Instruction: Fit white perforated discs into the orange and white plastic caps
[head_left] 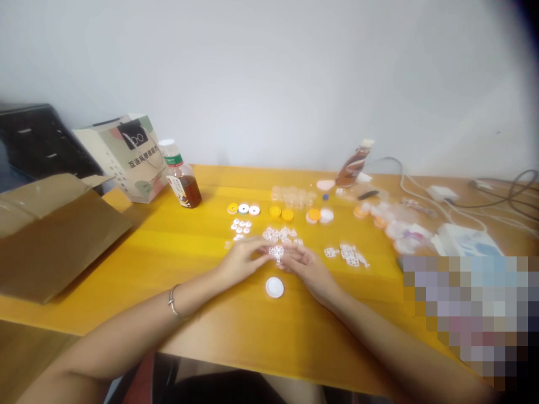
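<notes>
Hands — pinching white piece, disc nearby

A yellow-brown wooden counter is backed by a plain, pale grey wall, softly lit across its middle.

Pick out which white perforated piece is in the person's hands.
The white perforated piece between the left hand and right hand, just beyond the round white disc; the other perforated pieces lie on the table.
</notes>
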`<state>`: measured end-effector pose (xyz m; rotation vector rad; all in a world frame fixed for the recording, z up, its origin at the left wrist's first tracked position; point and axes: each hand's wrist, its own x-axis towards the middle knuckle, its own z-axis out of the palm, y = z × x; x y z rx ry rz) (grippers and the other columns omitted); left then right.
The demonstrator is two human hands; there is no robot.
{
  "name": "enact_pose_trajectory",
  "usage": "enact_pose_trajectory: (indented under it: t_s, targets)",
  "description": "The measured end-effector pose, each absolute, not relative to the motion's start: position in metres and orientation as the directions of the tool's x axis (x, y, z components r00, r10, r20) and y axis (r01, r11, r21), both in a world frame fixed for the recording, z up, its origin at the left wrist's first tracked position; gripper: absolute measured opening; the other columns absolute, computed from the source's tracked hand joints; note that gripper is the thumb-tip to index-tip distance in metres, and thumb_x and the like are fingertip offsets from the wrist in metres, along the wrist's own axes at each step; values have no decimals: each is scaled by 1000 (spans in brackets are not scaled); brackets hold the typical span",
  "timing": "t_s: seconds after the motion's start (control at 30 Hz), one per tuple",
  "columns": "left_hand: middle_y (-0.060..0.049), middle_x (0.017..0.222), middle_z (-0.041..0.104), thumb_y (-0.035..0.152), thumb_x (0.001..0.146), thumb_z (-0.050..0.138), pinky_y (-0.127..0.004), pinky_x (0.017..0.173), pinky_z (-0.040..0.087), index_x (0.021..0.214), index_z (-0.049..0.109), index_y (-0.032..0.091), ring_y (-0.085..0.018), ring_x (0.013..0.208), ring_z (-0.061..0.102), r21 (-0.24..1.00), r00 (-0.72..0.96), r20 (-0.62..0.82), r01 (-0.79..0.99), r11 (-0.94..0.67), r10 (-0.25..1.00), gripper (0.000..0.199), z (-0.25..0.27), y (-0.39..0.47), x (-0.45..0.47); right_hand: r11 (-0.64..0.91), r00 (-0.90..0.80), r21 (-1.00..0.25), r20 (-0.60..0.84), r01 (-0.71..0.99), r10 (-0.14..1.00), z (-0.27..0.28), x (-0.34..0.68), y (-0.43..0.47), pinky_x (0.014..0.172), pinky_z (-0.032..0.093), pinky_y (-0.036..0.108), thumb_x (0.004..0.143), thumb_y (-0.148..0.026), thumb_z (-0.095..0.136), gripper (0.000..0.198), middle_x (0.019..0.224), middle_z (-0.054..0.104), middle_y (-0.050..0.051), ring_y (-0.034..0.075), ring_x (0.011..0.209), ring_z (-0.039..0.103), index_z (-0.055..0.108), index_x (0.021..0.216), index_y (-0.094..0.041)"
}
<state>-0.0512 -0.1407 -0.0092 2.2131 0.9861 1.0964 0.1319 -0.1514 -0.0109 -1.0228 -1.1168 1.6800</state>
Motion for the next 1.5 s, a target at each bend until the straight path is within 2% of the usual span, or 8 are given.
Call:
enact_pose_trajectory:
  t_s: [0.17, 0.4, 0.63, 1.13, 1.5]
  targets:
    - [-5, 85, 66, 22, 75, 61, -25, 69, 52, 94, 61, 15, -11, 71, 61, 740, 358, 448, 365, -564, 819, 21, -12, -141, -49, -229, -324, -954, -157, -196, 933, -13, 133, -150, 82, 49, 33, 64, -30, 72, 31, 70, 68, -2, 10, 64, 63, 60, 91, -20]
    - [-5, 87, 64, 20, 77, 59, -25, 71, 50, 96, 63, 16, -10, 73, 59, 711, 371, 499, 341, -615, 783, 19, -8, -144, -46, -205, -359, -962, -129, -182, 924, -14, 132, -150, 85, 49, 36, 65, -31, 70, 31, 79, 69, 1, 12, 70, 64, 60, 92, -19]
    - [-6, 82, 62, 23, 76, 61, -27, 71, 48, 93, 64, 16, -13, 73, 58, 750, 323, 463, 354, -559, 826, 19, -12, -140, -48, -190, -365, -965, -114, -182, 924, -10, 131, -153, 86, 49, 37, 67, -31, 69, 28, 80, 70, 2, 13, 73, 65, 61, 91, -20]
    - [-5, 86, 61, 23, 78, 59, -28, 71, 47, 99, 65, 22, -13, 78, 57, 643, 314, 595, 367, -673, 740, 22, -18, -145, -45, -176, -364, -968, -100, -180, 926, -10, 132, -151, 85, 49, 36, 67, -33, 69, 29, 78, 69, 2, 12, 71, 64, 61, 91, -19]
    - [-6, 92, 63, 23, 80, 57, -30, 77, 48, 102, 64, 21, -15, 84, 58, 665, 332, 552, 377, -644, 765, 23, -15, -146, -45, -178, -353, -971, -112, -161, 929, -9, 132, -152, 82, 49, 33, 68, -30, 68, 25, 77, 68, 0, 12, 71, 64, 61, 89, -20]
